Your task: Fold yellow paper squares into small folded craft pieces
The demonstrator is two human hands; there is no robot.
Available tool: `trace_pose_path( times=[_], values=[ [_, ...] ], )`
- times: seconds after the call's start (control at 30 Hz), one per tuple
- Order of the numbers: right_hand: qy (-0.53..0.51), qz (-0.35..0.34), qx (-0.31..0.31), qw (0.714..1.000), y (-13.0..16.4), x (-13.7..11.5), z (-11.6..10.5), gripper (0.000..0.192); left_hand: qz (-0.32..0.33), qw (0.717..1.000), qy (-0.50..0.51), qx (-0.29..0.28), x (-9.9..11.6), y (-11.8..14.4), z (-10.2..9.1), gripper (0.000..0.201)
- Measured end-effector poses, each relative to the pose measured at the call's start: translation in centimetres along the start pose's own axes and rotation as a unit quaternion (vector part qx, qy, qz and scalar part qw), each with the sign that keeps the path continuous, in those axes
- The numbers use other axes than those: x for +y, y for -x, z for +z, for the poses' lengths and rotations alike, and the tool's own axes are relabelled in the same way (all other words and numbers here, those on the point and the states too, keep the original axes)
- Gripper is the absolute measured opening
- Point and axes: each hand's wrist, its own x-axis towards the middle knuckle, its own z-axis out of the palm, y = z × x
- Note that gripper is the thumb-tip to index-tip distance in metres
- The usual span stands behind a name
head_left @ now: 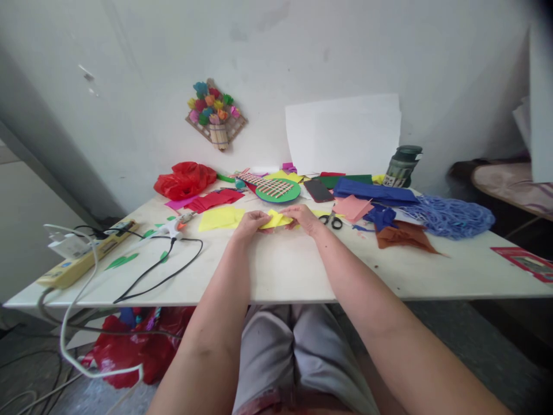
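Between my two hands, low over the middle of the white table, is a small folded piece of yellow paper (279,219). My left hand (252,222) pinches its left side, and my right hand (304,218) has its fingers closed on the right side. Just left of my left hand lie larger yellow sheets (219,219). Scissors with black handles (332,221) rest to the right of my right hand. Behind the hands lies a green disc (278,191) with a lattice of thin sticks on it.
Red paper (215,200), pink paper squares (352,207), blue paper (375,192), brown paper (405,236) and blue shredded strands (453,216) surround the work. A phone (318,191) and bottle (402,167) stand behind. At left are a glue gun (175,225) with its cord and a power strip (82,259).
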Motion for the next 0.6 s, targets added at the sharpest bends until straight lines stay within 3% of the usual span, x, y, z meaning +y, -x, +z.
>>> trace_pose_path(
  times=[0.13,0.6],
  values=[
    [-0.014,-0.019,-0.020,1.000,-0.06,0.15,-0.22,0.024,-0.001,1.000,0.019,-0.002,-0.14,-0.03,-0.06,0.031],
    [-0.041,-0.042,0.003,0.998,-0.27,0.50,-0.16,0.019,-0.021,0.999,0.033,-0.022,0.02,0.11,0.01,0.032]
  ],
)
